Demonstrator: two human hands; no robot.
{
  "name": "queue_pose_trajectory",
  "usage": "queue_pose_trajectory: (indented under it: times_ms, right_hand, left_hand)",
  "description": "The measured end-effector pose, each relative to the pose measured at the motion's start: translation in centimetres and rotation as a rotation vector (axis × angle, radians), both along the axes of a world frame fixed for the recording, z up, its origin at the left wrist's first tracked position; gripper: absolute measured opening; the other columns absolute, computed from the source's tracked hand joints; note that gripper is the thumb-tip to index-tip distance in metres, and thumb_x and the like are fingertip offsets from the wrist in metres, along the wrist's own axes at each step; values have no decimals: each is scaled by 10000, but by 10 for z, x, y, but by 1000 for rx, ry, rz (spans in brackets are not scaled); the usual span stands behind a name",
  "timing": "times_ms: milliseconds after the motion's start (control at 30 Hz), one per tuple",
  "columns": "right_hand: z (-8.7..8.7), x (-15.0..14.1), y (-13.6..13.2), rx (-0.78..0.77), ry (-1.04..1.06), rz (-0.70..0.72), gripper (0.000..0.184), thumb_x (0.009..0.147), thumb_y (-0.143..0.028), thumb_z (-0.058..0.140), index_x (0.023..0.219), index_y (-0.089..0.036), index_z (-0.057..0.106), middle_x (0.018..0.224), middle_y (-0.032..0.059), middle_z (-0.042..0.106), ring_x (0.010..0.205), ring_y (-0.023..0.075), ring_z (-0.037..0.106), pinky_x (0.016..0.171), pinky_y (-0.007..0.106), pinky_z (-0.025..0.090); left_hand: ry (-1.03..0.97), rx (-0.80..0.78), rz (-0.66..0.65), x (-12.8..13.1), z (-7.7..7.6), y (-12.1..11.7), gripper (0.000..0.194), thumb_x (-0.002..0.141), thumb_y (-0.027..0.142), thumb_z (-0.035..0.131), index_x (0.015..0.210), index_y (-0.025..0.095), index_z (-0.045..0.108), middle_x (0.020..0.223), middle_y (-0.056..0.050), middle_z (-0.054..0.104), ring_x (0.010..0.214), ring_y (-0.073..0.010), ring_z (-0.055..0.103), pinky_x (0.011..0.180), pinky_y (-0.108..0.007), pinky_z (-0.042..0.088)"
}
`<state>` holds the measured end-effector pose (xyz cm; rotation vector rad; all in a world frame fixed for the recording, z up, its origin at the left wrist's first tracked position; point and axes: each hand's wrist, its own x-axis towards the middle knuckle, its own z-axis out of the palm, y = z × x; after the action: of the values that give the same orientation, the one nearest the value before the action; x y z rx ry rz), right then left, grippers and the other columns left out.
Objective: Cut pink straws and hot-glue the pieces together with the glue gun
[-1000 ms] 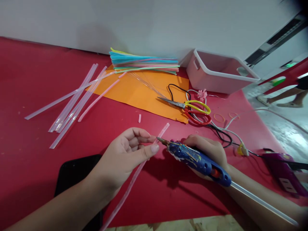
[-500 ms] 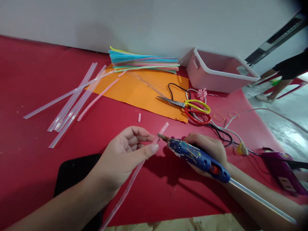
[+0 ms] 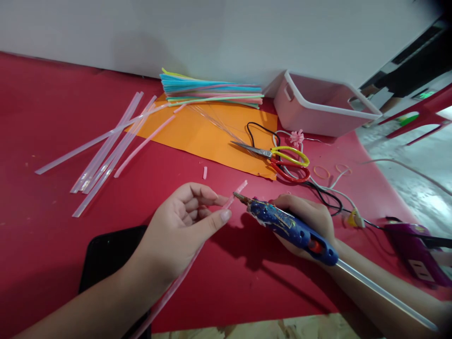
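My left hand (image 3: 183, 226) pinches a long pale pink straw (image 3: 237, 191) between thumb and forefinger, near its upper end. My right hand (image 3: 307, 219) grips a blue hot glue gun (image 3: 287, 229) with a clear glue stick (image 3: 384, 294) sticking out of its back. The gun's metal nozzle touches the straw just past my left fingertips, above the red tabletop (image 3: 52, 226).
Several clear straws (image 3: 106, 150) lie at the left, an orange sheet (image 3: 208, 134) and a bundle of coloured straws (image 3: 212, 92) behind. Scissors (image 3: 282, 160), cables, a white bin (image 3: 323, 106), a purple power strip (image 3: 416, 252) are at the right. A black phone (image 3: 106, 254) lies by my left forearm.
The glue gun's nozzle has edged up along the straw toward its tip. My left hand has barely shifted. A person in the right background has walked out of view.
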<state>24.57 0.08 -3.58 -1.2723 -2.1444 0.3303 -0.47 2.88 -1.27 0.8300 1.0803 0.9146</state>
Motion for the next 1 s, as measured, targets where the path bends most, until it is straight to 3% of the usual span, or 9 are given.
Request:
queue_pose_trajectory:
  times_ms: [367, 1000]
  right_hand:
    - [-2, 2, -3, -69, 19, -50, 193, 784, -215, 680, 944, -239, 576, 762, -3, 674, 595, 146, 616, 553, 259, 460]
    - [-2, 0, -2, -34, -13, -126, 148, 771, -216, 660, 894, -230, 578, 678, -28, 650, 493, 104, 558, 470, 232, 397]
  left_hand:
    - [12, -7, -1, 0, 1, 1, 267, 705, 161, 844, 821, 200, 607, 814, 54, 727, 741, -64, 638, 716, -147, 523]
    - [-27, -62, 18, 1, 2, 3, 257, 692, 144, 841, 817, 193, 621, 820, 31, 731, 757, -89, 634, 732, -193, 502]
